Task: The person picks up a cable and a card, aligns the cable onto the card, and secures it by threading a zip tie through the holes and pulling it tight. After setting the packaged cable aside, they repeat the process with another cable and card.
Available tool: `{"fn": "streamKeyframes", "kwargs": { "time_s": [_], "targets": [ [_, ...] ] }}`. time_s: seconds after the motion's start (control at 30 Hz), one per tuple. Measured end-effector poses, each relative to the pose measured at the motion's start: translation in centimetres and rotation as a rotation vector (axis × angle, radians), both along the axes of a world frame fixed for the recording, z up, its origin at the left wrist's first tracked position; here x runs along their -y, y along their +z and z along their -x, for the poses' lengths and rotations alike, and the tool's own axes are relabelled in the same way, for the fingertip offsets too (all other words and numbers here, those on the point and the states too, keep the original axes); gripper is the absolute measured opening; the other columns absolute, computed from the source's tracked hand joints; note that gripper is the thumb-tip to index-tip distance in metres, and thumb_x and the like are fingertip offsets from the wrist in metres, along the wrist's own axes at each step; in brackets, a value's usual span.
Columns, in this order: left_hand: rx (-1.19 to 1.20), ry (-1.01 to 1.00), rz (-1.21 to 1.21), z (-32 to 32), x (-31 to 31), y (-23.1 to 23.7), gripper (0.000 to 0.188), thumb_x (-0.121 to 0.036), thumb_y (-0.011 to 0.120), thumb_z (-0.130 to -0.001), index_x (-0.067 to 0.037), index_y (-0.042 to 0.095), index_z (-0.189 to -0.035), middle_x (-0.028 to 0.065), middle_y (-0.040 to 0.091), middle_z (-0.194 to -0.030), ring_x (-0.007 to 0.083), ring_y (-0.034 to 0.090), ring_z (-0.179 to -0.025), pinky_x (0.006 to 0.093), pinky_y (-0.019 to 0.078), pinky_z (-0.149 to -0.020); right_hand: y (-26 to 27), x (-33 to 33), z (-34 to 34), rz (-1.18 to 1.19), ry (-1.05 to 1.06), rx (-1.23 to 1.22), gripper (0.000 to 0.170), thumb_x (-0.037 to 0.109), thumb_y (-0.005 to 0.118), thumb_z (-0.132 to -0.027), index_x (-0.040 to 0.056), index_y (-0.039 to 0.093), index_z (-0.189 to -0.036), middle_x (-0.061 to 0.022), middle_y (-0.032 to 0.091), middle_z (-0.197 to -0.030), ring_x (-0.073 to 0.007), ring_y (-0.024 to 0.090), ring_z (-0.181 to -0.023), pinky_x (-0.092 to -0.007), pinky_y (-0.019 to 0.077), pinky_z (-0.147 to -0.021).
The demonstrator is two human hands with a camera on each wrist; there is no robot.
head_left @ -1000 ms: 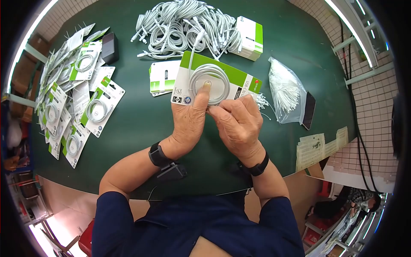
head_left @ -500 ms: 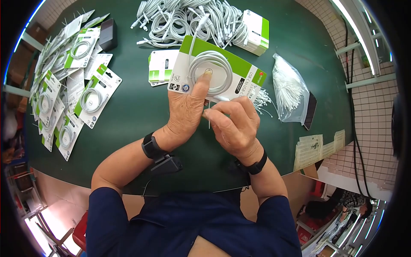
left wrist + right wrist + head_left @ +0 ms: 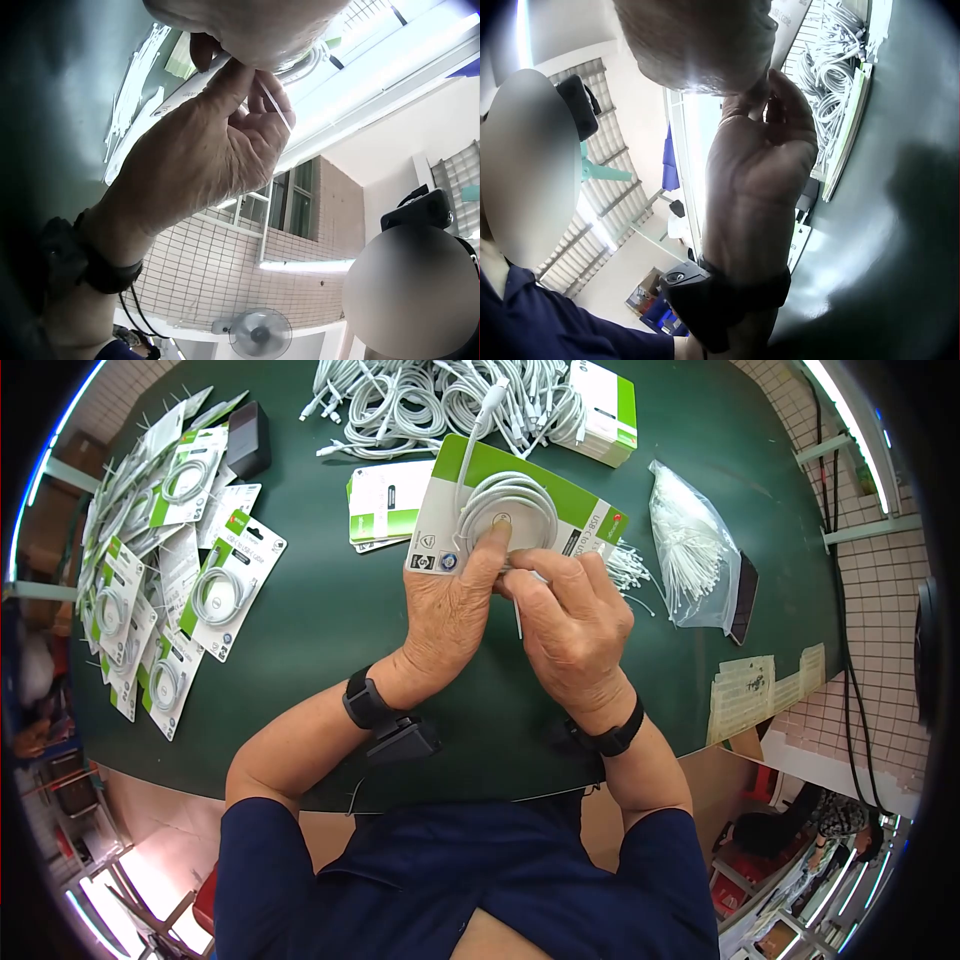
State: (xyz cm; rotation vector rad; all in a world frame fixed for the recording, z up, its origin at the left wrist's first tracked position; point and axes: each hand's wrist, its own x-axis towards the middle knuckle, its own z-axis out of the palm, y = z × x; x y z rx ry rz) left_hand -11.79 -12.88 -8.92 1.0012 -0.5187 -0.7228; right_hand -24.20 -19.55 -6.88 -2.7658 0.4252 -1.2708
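My left hand (image 3: 445, 622) grips a green and white cable card (image 3: 436, 520) by its lower edge, thumb pressed on the middle of the card. Inside the grip lies a coiled white USB-C cable (image 3: 549, 525) on the card's face; one plug end (image 3: 494, 396) sticks out past the top edge. At the card's lower edge, my right hand (image 3: 578, 628) pinches a thin white cable tie (image 3: 519, 619) right beside the left thumb. The tie's tail hangs below the fingers and also shows in the left wrist view. Curled fingers hide the rest of the tie.
A heap of white cables (image 3: 400, 415) lies at the back, beside a card stack (image 3: 612, 410). More cards (image 3: 385, 500) lie behind the held one. Finished-looking carded cables (image 3: 222, 595) and a black box (image 3: 248, 440) are left; a bag of ties (image 3: 690, 565) and a phone (image 3: 744, 600), right.
The held card dipped closer to the right hand, then shifted slightly right. The tie's tail, hidden at first, now hangs below the right fingers, which have moved up against the card's edge.
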Motion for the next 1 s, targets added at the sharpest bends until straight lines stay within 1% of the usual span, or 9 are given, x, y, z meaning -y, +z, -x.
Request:
{"fn": "streamKeyframes", "kwargs": {
  "time_s": [0.07,0.2,0.3,0.47,0.5,0.6,0.73,0.83,1.0],
  "targets": [
    [-0.021,-0.006,-0.021,0.1,0.0,-0.1,0.025,-0.011,0.073,-0.099,0.002,0.067,-0.12,0.0026,0.071,-0.102,0.0078,0.065,-0.084,0.025,0.0552,-0.067,-0.1,0.0,0.0,-0.029,0.002,-0.032,0.026,-0.005,0.081,-0.072,0.0071,0.071,-0.094,-0.0043,0.071,-0.096,-0.0234,0.067,-0.077,-0.0336,0.0531,-0.061],
    [-0.042,-0.031,0.023,0.0,0.1,-0.3,0.026,-0.012,0.074,-0.098,0.002,0.068,-0.118,0.0034,0.072,-0.1,0.0083,0.067,-0.083,0.0258,0.0574,-0.067,-0.4,-0.5,0.0,-0.075,-0.023,-0.056,0.027,-0.007,0.079,-0.073,0.0055,0.07,-0.094,-0.0056,0.072,-0.096,-0.0241,0.07,-0.076,-0.0348,0.055,-0.061],
    [-0.051,-0.019,0.023,0.0,0.2,-0.7,0.025,-0.013,0.074,-0.098,0.002,0.069,-0.117,0.0041,0.073,-0.1,0.0089,0.068,-0.084,0.0262,0.0588,-0.069,-0.8,-0.1,-0.1,-0.114,0.006,-0.02,0.027,-0.008,0.078,-0.072,0.0046,0.07,-0.095,-0.0062,0.072,-0.095,-0.0241,0.071,-0.075,-0.0344,0.0563,-0.061],
    [-0.047,-0.039,0.003,-0.3,0.0,-0.8,0.024,-0.013,0.074,-0.099,0.003,0.069,-0.116,0.005,0.074,-0.102,0.0091,0.068,-0.084,0.0267,0.0584,-0.068,-0.8,0.1,0.1,-0.137,0.037,0.002,0.029,-0.01,0.079,-0.071,0.0035,0.071,-0.097,-0.0078,0.072,-0.095,-0.0249,0.072,-0.077,-0.0331,0.0582,-0.062],
    [-0.022,-0.05,-0.01,-0.4,0.0,-0.9,0.024,-0.012,0.073,-0.099,0.003,0.069,-0.117,0.0052,0.074,-0.103,0.0091,0.068,-0.086,0.0266,0.0581,-0.069,-0.8,0.2,0.1,-0.136,0.031,0.004,0.029,-0.01,0.079,-0.071,0.0035,0.071,-0.097,-0.0078,0.072,-0.095,-0.0249,0.072,-0.077,-0.0331,0.0582,-0.062],
    [0.033,-0.076,-0.035,-0.5,0.2,-0.6,0.025,-0.012,0.073,-0.1,0.003,0.068,-0.119,0.0056,0.073,-0.106,0.0091,0.068,-0.088,0.0263,0.0576,-0.071,-0.9,0.5,0.1,-0.129,0.097,0.097,0.03,-0.011,0.08,-0.071,0.0019,0.073,-0.097,-0.0098,0.072,-0.096,-0.0241,0.072,-0.076,-0.0322,0.0586,-0.062],
    [0.091,-0.029,0.027,-0.2,0.0,0.3,0.025,-0.009,0.073,-0.1,0.003,0.068,-0.12,0.0058,0.073,-0.107,0.0088,0.067,-0.092,0.0254,0.0563,-0.075,-0.7,-0.2,0.2,-0.093,0.122,0.168,0.028,-0.011,0.082,-0.071,-0.0008,0.074,-0.097,-0.0118,0.072,-0.095,-0.0232,0.072,-0.075,-0.0317,0.0589,-0.062],
    [0.07,-0.036,0.047,-0.3,-0.3,0.8,0.024,-0.007,0.073,-0.1,0.003,0.068,-0.122,0.0058,0.073,-0.108,0.009,0.066,-0.094,0.0249,0.0557,-0.077,-0.5,-0.5,0.3,-0.089,0.126,0.167,0.028,-0.011,0.082,-0.071,-0.0021,0.074,-0.096,-0.0122,0.072,-0.095,-0.0227,0.071,-0.075,-0.0315,0.059,-0.062],
    [0.117,-0.06,0.032,-0.6,-0.5,0.7,0.025,-0.005,0.073,-0.099,0.002,0.067,-0.123,0.0057,0.073,-0.11,0.0096,0.067,-0.095,0.0251,0.0561,-0.076,-0.4,-0.7,0.3,-0.084,0.129,0.17,0.028,-0.011,0.083,-0.071,-0.0031,0.074,-0.096,-0.0121,0.071,-0.096,-0.0224,0.071,-0.075,-0.0314,0.059,-0.062]
  ]
}}
